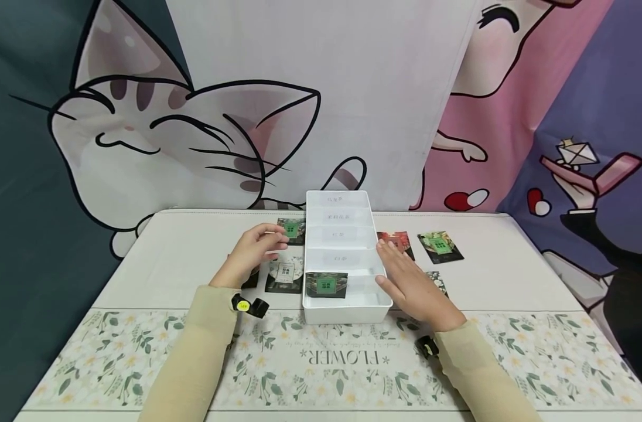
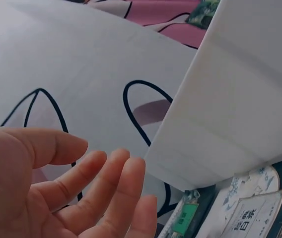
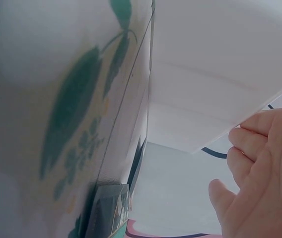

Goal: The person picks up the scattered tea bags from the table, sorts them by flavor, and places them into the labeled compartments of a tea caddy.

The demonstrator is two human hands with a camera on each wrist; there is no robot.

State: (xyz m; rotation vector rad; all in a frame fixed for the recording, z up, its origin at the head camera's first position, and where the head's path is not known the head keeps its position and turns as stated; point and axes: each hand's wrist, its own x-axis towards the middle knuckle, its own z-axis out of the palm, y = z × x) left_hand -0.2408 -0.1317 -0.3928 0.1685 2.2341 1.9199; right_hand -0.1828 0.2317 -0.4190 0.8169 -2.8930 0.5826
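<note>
A long white divided box (image 1: 347, 316) stands in the middle of the table, with handwritten labels on its dividers. In its nearest compartment lies a dark tea packet with a green label (image 1: 326, 285). Left of the box, my left hand (image 1: 252, 252) is raised with loosely bent fingers, holding nothing. Near it lie another green-labelled packet (image 1: 291, 231), a white-and-black packet (image 1: 285, 274) and a dark packet (image 1: 251, 281), partly hidden by the hand. My right hand (image 1: 413, 287), fingers extended, is at the box's right rim; whether it touches cannot be told.
Right of the box are a red packet (image 1: 399, 240), partly covered by the right hand, a green-and-yellow packet (image 1: 440, 246) and a white-patterned packet (image 1: 437, 282). A flowered mat strip (image 1: 342, 387) runs along the table's front. A cartoon-printed curtain (image 1: 379, 88) hangs behind.
</note>
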